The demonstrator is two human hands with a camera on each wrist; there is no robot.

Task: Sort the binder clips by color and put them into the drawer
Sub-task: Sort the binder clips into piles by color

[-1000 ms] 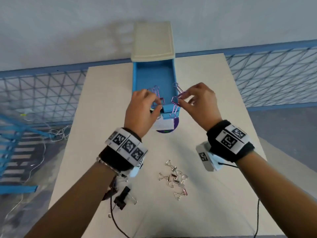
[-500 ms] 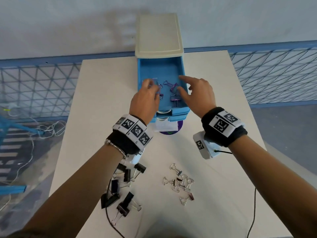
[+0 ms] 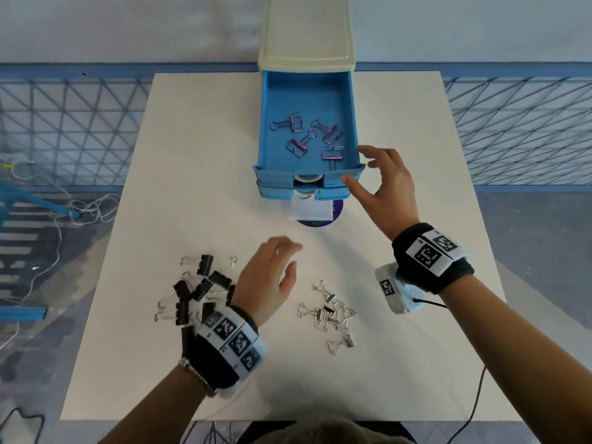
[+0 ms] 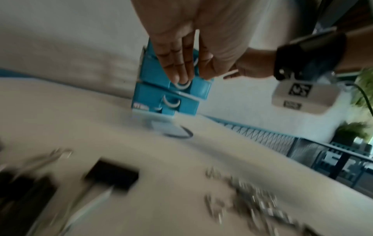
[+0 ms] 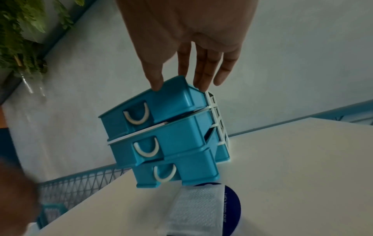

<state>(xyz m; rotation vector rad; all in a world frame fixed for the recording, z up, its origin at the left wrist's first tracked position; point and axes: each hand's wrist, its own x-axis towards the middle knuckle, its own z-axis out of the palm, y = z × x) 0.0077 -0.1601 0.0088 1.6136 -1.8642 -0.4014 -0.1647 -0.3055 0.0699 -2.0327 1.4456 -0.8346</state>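
Four purple binder clips [image 3: 307, 136] lie inside the pulled-out top blue drawer [image 3: 272, 100] at the far middle of the white tabletop [image 3: 192, 155]. The right hand [image 3: 384, 184] sits at the drawer's front right corner, its grip wide and empty. The left hand [image 3: 269, 277], fingers loose, hovers between black clips [image 3: 195, 293] and silver clips [image 3: 333, 312].

The left hand [image 4: 187, 36] hangs with straight fingers in front of the blue drawer unit [image 4: 171, 94]. Nearer than the unit, black binder clips [image 4: 111, 177] and silver binder clips [image 4: 248, 202] lie blurred on the table [image 4: 80, 115]. The right hand [image 4: 248, 70] reaches beside the unit.
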